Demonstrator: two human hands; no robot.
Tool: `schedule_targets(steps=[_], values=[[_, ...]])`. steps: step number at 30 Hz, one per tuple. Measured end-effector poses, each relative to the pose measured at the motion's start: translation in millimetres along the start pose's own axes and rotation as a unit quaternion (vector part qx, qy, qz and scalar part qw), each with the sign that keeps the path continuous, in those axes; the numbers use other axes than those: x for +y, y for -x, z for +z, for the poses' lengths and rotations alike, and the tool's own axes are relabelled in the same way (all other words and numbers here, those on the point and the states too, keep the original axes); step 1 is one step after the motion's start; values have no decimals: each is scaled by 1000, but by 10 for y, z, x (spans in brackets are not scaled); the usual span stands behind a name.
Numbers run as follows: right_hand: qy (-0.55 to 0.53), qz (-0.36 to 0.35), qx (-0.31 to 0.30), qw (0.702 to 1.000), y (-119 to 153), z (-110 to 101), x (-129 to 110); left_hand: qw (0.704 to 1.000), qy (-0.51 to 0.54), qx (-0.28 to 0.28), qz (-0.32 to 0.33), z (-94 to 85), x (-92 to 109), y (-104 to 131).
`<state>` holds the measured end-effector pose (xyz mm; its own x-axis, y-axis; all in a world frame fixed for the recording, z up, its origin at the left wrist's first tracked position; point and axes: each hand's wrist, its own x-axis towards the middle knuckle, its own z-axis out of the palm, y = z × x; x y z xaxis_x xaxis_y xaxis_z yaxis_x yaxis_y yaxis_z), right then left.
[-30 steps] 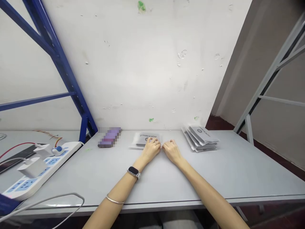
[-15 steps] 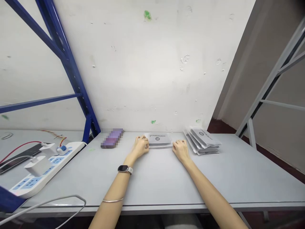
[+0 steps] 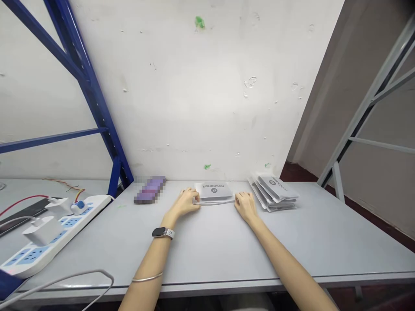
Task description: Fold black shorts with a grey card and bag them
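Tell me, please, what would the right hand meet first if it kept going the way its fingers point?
Likely the wall. The right hand lies beside the packet, fingers aimed at the bare strip of table between it and the stack; depth is unclear.

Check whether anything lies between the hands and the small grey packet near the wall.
Nothing visible does. The left hand touches the packet's left edge and the right hand sits at its right edge, with only bare table around them.

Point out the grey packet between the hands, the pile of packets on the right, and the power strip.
grey packet (image 3: 214,190), head view, on its printed top face.
pile of packets (image 3: 275,190), head view, on the top packet.
power strip (image 3: 48,242), head view, on its white body.
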<state>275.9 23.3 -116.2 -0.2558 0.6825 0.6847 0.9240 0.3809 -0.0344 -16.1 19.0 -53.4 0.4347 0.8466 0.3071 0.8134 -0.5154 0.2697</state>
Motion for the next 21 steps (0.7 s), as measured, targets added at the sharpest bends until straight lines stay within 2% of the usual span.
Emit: schedule_targets(steps=[7, 13, 17, 21], values=[[-55, -60, -5, 997, 4, -130, -96, 999, -38, 20, 3, 42, 108, -54], [-29, -150, 16, 988, -60, -141, -367, 992, -68, 68, 78, 131, 239, -95], [-9, -137, 28, 990, -102, -79, -391, 987, -74, 89, 108, 161, 391, -105], [-8, -134, 23, 991, -154, -115, -368, 985, -63, 120, 110, 197, 521, -107]])
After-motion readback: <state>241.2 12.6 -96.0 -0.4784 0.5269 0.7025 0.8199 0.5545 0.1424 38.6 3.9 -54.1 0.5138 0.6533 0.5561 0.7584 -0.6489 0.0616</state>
